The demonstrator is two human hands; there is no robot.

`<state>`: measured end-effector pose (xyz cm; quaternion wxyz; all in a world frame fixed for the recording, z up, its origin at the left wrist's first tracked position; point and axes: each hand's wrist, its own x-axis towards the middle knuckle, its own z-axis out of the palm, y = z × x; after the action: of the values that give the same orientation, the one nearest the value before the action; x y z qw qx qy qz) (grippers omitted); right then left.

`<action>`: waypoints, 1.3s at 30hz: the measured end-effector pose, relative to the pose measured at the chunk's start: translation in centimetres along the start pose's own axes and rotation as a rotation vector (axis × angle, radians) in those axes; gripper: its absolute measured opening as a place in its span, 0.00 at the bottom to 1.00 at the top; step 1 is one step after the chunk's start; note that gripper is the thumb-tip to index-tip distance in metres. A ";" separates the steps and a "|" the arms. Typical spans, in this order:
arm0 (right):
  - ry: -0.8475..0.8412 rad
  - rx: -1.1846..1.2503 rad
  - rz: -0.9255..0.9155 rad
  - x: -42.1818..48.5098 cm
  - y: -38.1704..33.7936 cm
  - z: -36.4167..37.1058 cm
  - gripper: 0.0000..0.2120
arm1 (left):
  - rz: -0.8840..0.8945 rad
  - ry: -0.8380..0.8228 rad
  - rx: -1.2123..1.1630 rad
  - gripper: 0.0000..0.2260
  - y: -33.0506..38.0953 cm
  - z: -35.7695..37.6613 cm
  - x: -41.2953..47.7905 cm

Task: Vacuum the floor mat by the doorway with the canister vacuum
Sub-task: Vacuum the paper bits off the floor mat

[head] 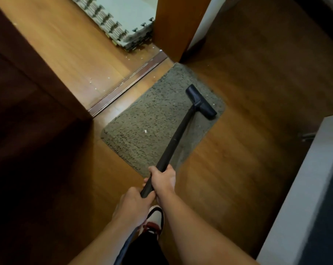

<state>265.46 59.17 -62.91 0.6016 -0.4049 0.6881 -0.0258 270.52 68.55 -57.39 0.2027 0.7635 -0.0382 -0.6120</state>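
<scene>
Dark wooden door [28,92] fills the left side, and beyond the threshold strip [127,83] pale crumbs dot the far floor beside a stack of foam puzzle mats [123,22]. Low in the view, the left hand [133,205] grips the near end of the vacuum wand [173,142], fingers wrapped round it where the hose [125,245] trails off. The canister itself is out of sight.

The floor mat [152,121] lies just this side of the threshold, a grey shaggy rectangle set on the diagonal, with one white speck [145,131] near its middle. The right hand [163,180] is clamped on the wand just ahead of the left, so it is the nearer one to the work. From there the wand runs up and to the right, straight out to the floor nozzle [201,101], which sits flat on the mat's right-hand edge, its bar lying across the wand.

That speck lies left of the nozzle, so the next stroke likely wants a pull back and a shift leftwards. Bare wood floor [247,131] opens to the right, bounded by a white cabinet edge [305,188].
</scene>
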 end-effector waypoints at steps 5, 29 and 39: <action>0.034 0.012 0.010 3.6 -2.5 -2.7 0.12 | 0.044 -0.018 0.012 0.19 4.2 2.0 2.3; -0.030 -0.051 0.032 -4.5 4.2 2.7 0.11 | 0.010 0.008 -0.067 0.17 -6.6 -1.4 -2.3; -0.071 -0.044 0.019 -8.9 7.8 6.3 0.13 | -0.014 0.067 -0.037 0.16 -11.7 -3.7 -5.8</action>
<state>266.22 72.52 -61.53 0.6169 -0.4123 0.6704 0.0097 270.36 81.97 -55.57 0.2136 0.7799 -0.0149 -0.5881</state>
